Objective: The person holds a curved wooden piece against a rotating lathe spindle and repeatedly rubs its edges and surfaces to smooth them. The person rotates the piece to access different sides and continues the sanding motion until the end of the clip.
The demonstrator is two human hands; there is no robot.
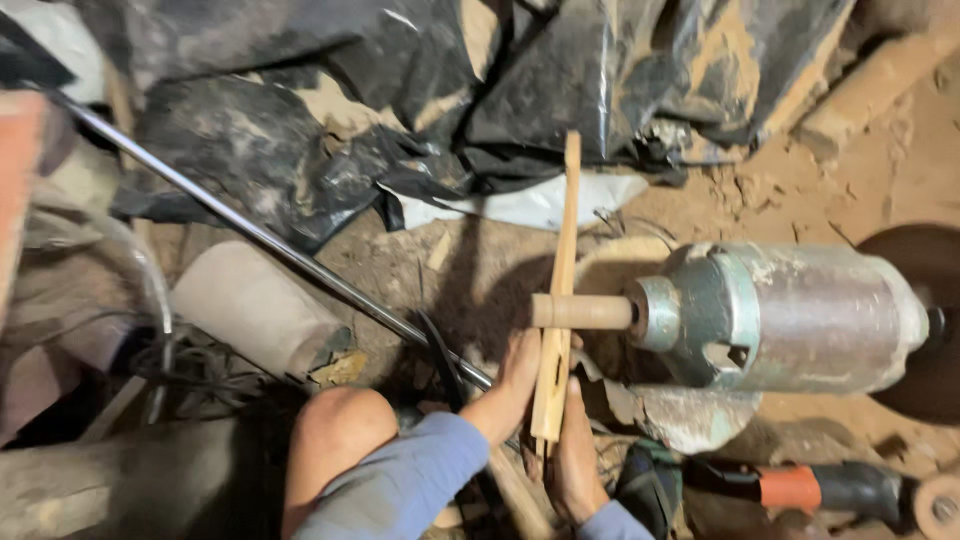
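Both hands, left hand (515, 385) and right hand (575, 455), fingers closed on a thin wooden slat (560, 290), press it against the short wooden dowel (580, 311) in the grey metal motor (790, 315); shaping looks barely begun.

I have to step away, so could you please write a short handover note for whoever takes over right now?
Left hand and right hand both grip the lower end of a thin wooden strip, held upright against the wooden rod clamped in the metal motor. The rod looks smooth and evenly round. Whether it is spinning cannot be told. A metal bar and an orange-handled power tool lie nearby, untouched.
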